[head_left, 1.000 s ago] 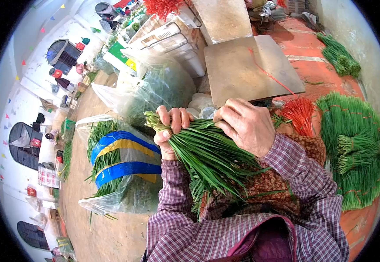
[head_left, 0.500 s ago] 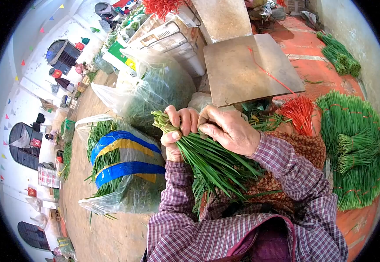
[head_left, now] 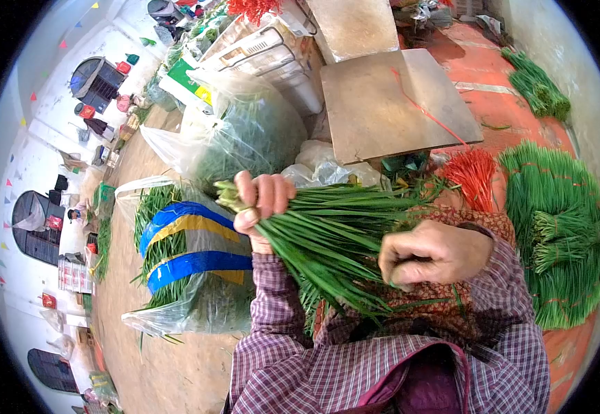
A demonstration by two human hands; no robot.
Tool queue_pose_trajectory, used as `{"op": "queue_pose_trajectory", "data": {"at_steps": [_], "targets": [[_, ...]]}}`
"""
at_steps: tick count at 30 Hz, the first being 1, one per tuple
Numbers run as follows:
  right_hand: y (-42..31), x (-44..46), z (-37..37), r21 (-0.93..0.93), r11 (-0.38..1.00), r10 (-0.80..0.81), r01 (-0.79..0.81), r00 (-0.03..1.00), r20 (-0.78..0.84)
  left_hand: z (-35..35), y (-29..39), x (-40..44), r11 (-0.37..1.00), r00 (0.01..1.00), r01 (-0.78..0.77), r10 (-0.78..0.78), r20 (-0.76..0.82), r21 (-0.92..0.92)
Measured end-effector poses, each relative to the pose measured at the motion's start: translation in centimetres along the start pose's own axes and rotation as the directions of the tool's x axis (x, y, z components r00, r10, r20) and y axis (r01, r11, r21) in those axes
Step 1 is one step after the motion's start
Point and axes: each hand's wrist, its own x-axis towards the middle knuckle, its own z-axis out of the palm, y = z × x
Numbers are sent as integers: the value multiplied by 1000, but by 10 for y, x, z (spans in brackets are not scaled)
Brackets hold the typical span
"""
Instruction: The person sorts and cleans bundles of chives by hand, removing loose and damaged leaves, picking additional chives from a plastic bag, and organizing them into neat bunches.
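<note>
My left hand (head_left: 267, 203) is wrapped around a bunch of garlic chives (head_left: 334, 231) near its pale cut ends. The long flat green leaves fan out to the right over my lap. My right hand (head_left: 438, 254) is beside the leaf tips, fingers curled together; what they pinch, if anything, is hard to see. A patterned brown apron (head_left: 489, 226) covers my lap, with a few loose leaves on it. Just beyond lies a bundle of thin red ties (head_left: 470, 179).
Tied green bundles (head_left: 555, 234) are stacked at the right on the orange floor covering. A square board (head_left: 400, 103) with one red tie stands ahead. Clear bags of greens (head_left: 248, 131) and a blue-and-yellow-striped bag (head_left: 200, 238) sit on the left, near white crates (head_left: 272, 58).
My right hand has moved away from the cut ends, right and down to the leaf tips. The bunch in my left hand has swung flatter, its leaves spreading wider.
</note>
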Motion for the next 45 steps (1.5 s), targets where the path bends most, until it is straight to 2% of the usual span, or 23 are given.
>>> {"op": "queue_pose_trajectory", "data": {"at_steps": [1,3,6,7,9,11,12,16,27,31,33,35,37,38,39,40,41,42,43,45], "targets": [[5,-5,0,-132,986,-103,100,995,-17,1,6,0,999,1000,-9,9,12,-32],[3,-5,2,-302,945,-165,124,980,-115,2,9,1,999,999,-28,29,24,-39],[6,15,10,-405,906,-294,121,869,-399,4,7,4,996,998,-44,47,49,-72],[10,23,14,-437,894,-330,100,807,-490,6,7,4,996,997,-38,43,58,-77],[17,35,19,-506,861,-364,46,750,-551,9,5,5,996,997,-32,38,66,-80],[20,43,26,-552,831,-331,-60,744,-580,12,2,5,998,997,-27,31,70,-61],[27,50,29,-609,789,-392,-82,696,-601,11,1,5,998,996,-21,27,85,-67],[32,60,35,-638,761,-426,-117,651,-628,11,-2,5,998,993,7,1,120,-66],[29,77,27,-617,783,-419,-73,672,-611,12,-4,1,999,996,30,-27,83,-36],[28,83,25,-684,705,-383,-186,712,-588,13,-5,0,998,996,48,-51,79,32],[26,86,25,-678,676,-351,-289,682,-641,16,-6,0,996,999,46,-47,11,82],[31,90,22,-658,686,-336,-311,667,-666,17,-10,1,995,999,41,-41,-6,92],[40,93,20,-652,698,-408,-297,582,-703,14,-11,1,991,999,23,-17,-44,133],[44,91,16,-616,658,-348,-432,551,-758,-4,-6,0,1000,995,14,-16,100,18],[58,84,2,-575,649,-336,-498,491,-804,-10,5,3,999,987,-20,15,158,30],[74,72,-10,-547,606,-337,-578,436,-834,-12,15,3,999,985,-45,48,165,-22],[94,55,-22,-481,633,-252,-607,426,-869,-14,25,5,995,981,-79,90,171,-68],[102,39,-28,-512,614,-304,-601,418,-856,-16,32,7,990,979,-100,116,170,-101],[96,21,-31,-450,725,-201,-522,464,-863,-17,40,6,985,977,-114,134,163,-129],[94,-2,-36,-421,852,-232,-313,494,-838,-32,54,6,981,967,-114,145,209,-157]]}}
